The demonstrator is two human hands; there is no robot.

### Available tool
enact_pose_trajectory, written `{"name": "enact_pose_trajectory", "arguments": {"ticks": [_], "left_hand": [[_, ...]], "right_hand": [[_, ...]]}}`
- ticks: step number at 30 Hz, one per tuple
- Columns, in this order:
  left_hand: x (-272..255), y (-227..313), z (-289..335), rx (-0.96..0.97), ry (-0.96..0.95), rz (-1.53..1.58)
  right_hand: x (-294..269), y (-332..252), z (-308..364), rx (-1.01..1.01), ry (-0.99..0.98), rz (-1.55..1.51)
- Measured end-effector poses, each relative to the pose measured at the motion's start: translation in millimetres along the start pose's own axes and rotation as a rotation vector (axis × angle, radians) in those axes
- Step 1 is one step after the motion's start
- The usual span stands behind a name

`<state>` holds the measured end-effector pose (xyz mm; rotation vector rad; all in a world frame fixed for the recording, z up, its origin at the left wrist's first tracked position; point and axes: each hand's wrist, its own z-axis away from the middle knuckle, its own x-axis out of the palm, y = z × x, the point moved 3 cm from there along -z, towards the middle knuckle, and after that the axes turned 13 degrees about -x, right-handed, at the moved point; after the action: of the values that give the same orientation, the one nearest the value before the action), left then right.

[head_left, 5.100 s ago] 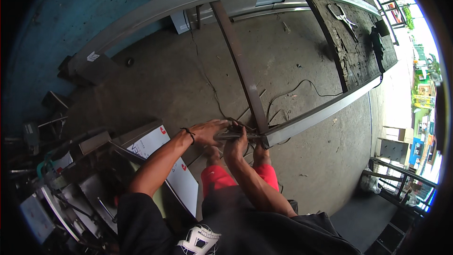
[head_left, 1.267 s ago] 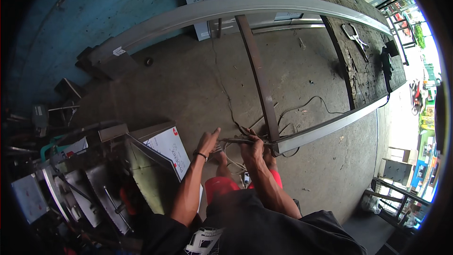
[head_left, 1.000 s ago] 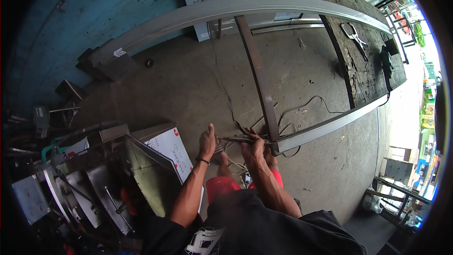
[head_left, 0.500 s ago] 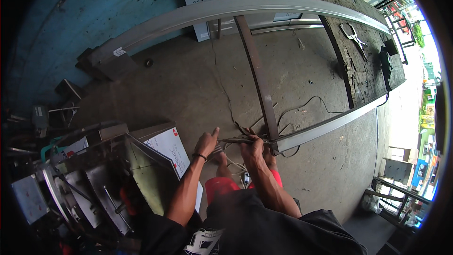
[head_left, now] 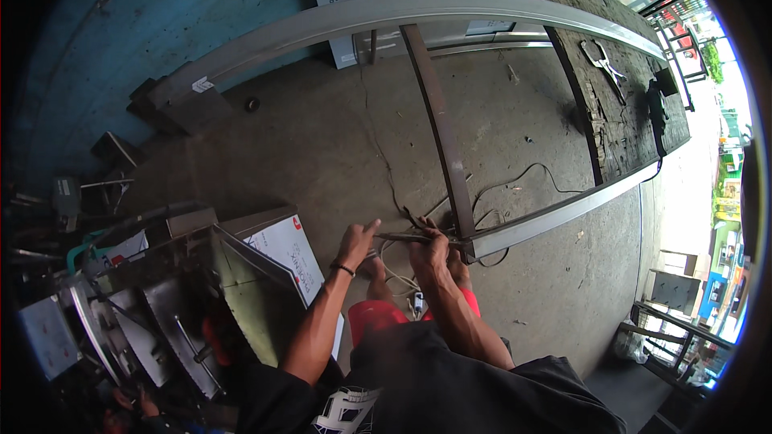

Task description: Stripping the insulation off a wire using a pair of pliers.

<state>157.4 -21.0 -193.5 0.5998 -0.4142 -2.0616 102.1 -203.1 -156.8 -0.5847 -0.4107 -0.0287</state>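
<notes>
A thin, dark, rod-like piece (head_left: 398, 237) spans the gap between my two hands; its exact kind is too small to make out. My left hand (head_left: 355, 245) is closed at its left end, with the thumb stretched out along it. Around its other end my right hand (head_left: 430, 247) is wrapped, right beside the corner of a metal frame. Part of the rod is hidden under the right fingers. The frame's silver square tube (head_left: 563, 205) runs off to the right, and a brown crossbar (head_left: 438, 124) goes away from its near corner.
Black cable (head_left: 515, 181) loops across the concrete floor (head_left: 322, 137). Beyond lies a long silver beam (head_left: 322, 22). Locking pliers (head_left: 603, 68) rest on a worn wooden board (head_left: 615, 124). Sheet-metal pieces (head_left: 257, 305) and machinery crowd the left; a skin-coloured shape shows at the lower left.
My left hand has shifted slightly right, toward my right hand, which stays in place. A skin-coloured shape, possibly another person's hand, has appeared at the lower left.
</notes>
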Motion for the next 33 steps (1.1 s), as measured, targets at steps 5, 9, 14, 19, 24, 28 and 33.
{"name": "enact_pose_trajectory", "arguments": {"ticks": [5,9,14,19,24,28,33], "left_hand": [[2,-16,-10,-0.072,0.008,0.119],[10,-23,-13,-0.064,-0.125,-0.059],[13,-15,-7,0.129,0.040,0.282],[19,-22,-10,-0.248,-0.059,0.002],[24,-15,-7,0.126,-0.046,0.355],[26,-25,-16,-0.204,-0.118,0.300],[22,-15,-19,0.091,0.033,0.152]], "right_hand": [[-3,4,-1,-0.066,0.085,0.042],[-15,9,-4,-0.096,0.056,0.125],[-16,10,-11,-0.242,-0.059,0.303],[-11,2,1,-0.277,-0.018,0.409],[-18,5,-3,-0.316,-0.008,0.249],[-27,9,-10,-0.652,-0.149,0.883],[-27,3,-5,-0.934,-0.289,1.533]]}}
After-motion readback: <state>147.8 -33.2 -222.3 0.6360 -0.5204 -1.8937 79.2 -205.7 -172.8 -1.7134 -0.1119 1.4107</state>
